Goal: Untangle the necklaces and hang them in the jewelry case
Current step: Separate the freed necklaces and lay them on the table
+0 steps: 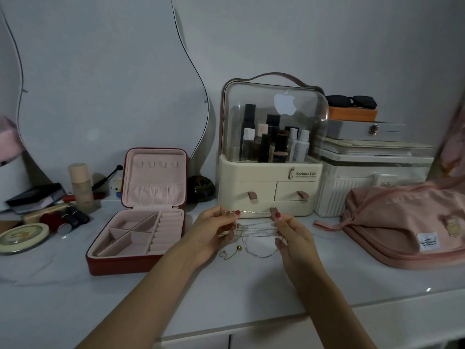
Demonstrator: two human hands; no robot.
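1. Left hand (216, 227), centre of frame: thumb and forefinger pinch one end of a thin gold chain (254, 212); the other fingers curl loosely below. Raised off the tabletop (226, 293).

2. Right hand (289, 231), just right of centre: thumb and forefinger pinch the other end of the same chain. The stretch between the two hands runs nearly level and taut, probably held so to single this strand out from the rest.

3. Tangled necklaces (256, 235): several silver and gold strands hang in loops below the taut chain, between the hands. The lowest loops and a small gold bead (239, 247) appear to rest on the tabletop. Which strand crosses which: cannot tell, too fine.

4. Jewelry case (141, 212), left of centre: red outside, pink lining, lid propped upright. A row of small hooks (156, 164) sits near the top of the lid with a gathered pocket below, so chains can hang straight. No necklace on the hooks yet.

5. Case stands near the left hand, open side toward the person; a short reach for hanging.

6. Judgement: untangling in progress; no strand looks fully free.

7. Behind the hands: cream cosmetics organiser (269, 190). Right edge: pink pouch (402, 222).
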